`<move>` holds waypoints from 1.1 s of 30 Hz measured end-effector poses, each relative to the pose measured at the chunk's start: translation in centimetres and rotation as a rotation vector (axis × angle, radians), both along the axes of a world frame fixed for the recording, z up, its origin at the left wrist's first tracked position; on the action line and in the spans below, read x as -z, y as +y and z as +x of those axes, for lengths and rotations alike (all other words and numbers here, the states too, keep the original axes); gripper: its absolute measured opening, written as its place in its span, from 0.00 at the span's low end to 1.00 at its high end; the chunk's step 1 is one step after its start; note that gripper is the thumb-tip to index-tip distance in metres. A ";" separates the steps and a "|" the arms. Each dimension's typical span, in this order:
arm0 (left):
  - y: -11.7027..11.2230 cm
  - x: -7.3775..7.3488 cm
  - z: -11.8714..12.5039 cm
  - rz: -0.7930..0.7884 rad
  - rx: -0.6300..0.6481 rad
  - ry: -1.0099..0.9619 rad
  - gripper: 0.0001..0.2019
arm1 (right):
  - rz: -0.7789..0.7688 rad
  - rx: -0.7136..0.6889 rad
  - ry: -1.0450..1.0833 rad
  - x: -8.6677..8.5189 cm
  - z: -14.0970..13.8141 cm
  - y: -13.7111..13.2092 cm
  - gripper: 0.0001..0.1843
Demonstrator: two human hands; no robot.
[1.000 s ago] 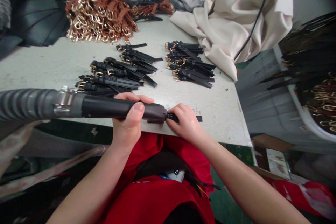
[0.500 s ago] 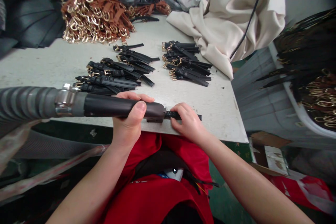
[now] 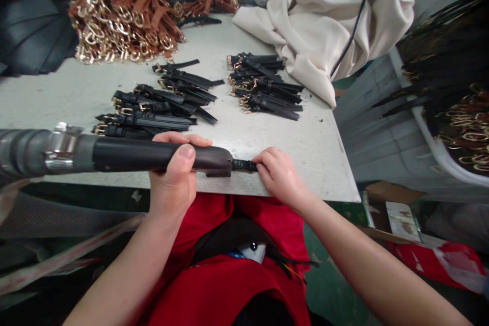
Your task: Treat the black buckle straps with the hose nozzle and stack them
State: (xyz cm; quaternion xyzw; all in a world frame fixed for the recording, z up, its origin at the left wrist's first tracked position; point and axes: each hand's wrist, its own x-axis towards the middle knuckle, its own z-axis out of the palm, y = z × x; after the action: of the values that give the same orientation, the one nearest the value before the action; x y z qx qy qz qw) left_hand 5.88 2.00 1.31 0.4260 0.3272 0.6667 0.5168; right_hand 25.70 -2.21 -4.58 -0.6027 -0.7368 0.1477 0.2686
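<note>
Black strap (image 3: 245, 165), between tube (image 3: 212, 158) and pinching right hand (image 3: 281, 175); left hand (image 3: 173, 177) wrapped round tube

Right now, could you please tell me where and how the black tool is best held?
Probably by the straight body of the black tool, right of the metal clamp, coming from the near side: it lies sideways and is slim enough for the left hand to wrap, thumb across the top.
</note>
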 end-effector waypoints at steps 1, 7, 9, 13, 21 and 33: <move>0.0 0.1 0.1 -0.004 0.007 -0.005 0.09 | -0.010 0.004 -0.034 0.1 -0.1 0.1 0.12; 0.2 0.5 2.2 -0.036 0.109 -0.002 0.11 | -0.049 0.014 -0.144 -0.1 -0.6 0.2 0.12; 0.6 0.4 2.2 -0.070 0.142 0.003 0.11 | -0.049 0.021 -0.143 -0.2 -0.6 0.2 0.13; 0.9 0.2 1.7 -0.082 0.130 -0.021 0.09 | -0.052 0.024 -0.131 -0.2 -0.7 0.2 0.13; 0.2 0.2 1.4 -0.123 0.177 -0.031 0.10 | -0.055 0.035 -0.144 -0.3 -0.9 0.2 0.12; 0.2 0.4 0.7 -0.181 0.124 -0.084 0.10 | -0.084 0.042 -0.179 -0.5 -1.0 0.2 0.13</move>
State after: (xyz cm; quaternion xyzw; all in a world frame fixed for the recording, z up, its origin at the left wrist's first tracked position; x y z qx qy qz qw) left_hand 6.59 2.24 0.94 0.3687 0.3370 0.6186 0.6065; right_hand 24.71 -1.99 -4.07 -0.6395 -0.7382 0.1181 0.1792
